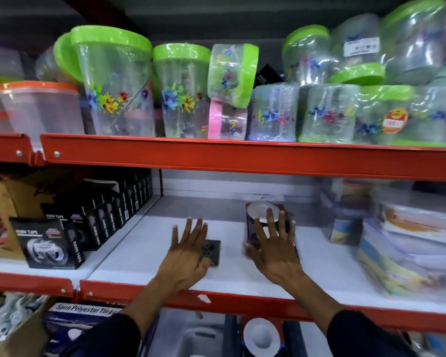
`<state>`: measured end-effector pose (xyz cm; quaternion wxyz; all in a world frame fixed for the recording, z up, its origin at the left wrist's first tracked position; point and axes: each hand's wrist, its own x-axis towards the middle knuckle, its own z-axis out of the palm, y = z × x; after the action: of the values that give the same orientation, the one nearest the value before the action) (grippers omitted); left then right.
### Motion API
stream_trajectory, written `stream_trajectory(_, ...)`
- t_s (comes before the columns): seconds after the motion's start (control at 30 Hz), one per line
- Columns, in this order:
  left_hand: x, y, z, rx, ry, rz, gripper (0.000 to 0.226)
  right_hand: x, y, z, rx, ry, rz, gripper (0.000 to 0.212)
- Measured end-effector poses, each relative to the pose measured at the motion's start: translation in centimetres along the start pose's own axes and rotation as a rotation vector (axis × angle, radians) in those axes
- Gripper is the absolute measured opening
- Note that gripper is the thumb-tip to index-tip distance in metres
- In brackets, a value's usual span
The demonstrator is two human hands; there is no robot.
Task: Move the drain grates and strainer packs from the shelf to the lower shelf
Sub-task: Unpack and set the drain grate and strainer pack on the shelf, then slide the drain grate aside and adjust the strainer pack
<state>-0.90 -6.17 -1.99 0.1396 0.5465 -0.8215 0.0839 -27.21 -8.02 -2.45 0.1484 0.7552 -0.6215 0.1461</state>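
Both hands reach onto a white shop shelf (144, 256) edged in red.
Left hand (184, 256), fingers spread, covers a dark drain grate (213, 251); right hand (273, 249), also spread, rests on a strainer pack (258, 212) beside it.

On the white shelf (144, 256) we see our left hand (184, 256) spread flat, partly covering a dark square grate (213, 249). Right of the grate, our right hand (273, 249) lies fingers splayed over a strainer pack (262, 211). Left of the grate stand black tape boxes (98, 215).
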Motion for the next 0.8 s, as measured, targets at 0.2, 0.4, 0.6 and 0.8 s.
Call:
stream_trajectory(0.2,5.6,7.8,1.3,-0.507,-0.165,-0.125,0.070,-1.7,4.8,0.4,0.434,-0.171,0.431,0.075)
stream_trajectory(0.4,8.3,11.7,1.6,-0.716,-0.113,-0.317,0.038,-2.8,6.1,-0.8,0.771,-0.246,0.503,0.059)
stream_trajectory(0.6,7.7,12.0,1.4,-0.712,-0.113,-0.340,0.043,-4.6,6.2,-2.7,0.824,-0.182,0.449,0.029)
stream_trajectory(0.8,4.6,12.5,1.9,-0.782,-0.066,-0.310,0.046,-7.9,6.4,-4.1,0.701,-0.199,0.419,0.021)
